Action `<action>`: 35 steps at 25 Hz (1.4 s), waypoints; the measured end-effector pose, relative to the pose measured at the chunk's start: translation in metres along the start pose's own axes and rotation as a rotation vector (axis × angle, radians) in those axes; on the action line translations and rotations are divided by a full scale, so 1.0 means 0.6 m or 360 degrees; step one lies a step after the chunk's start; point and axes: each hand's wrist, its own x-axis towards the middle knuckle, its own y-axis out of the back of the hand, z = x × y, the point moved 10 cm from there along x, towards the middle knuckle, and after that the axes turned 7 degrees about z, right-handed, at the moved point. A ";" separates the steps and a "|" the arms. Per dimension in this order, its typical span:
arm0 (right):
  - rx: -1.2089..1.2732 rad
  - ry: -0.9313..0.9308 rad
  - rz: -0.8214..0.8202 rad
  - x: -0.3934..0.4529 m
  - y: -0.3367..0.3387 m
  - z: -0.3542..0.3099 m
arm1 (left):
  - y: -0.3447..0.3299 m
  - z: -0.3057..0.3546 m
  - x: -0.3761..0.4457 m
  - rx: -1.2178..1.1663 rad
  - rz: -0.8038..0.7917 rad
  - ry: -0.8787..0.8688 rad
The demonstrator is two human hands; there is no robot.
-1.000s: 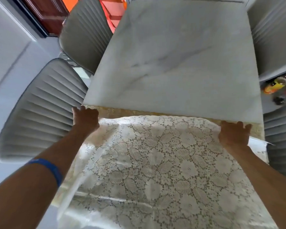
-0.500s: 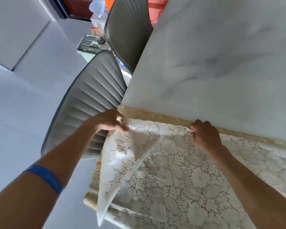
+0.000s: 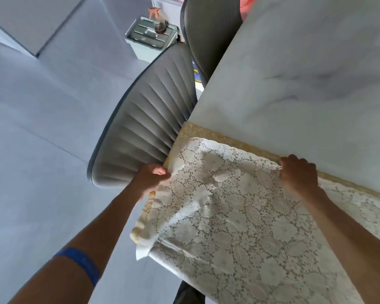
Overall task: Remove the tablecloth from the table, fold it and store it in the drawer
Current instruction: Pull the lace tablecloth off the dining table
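I see the lace tablecloth (image 3: 239, 216) doubled back over the near end of the marble table (image 3: 305, 84), its scalloped edge just short of a yellowish underlayer (image 3: 208, 133) — bare marble beyond. My left hand (image 3: 150, 179) pinches the cloth at the table's left corner; my right hand (image 3: 298, 176) grips the folded edge further along. A grey ribbed chair (image 3: 140, 132) sits just beside the corner — a lidded bin (image 3: 149, 38) beyond it
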 end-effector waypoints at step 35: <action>0.0501 0.0332 0.0463 0.049 0.039 -0.269 | -0.020 0.045 0.058 -0.0056 0.0373 -0.0033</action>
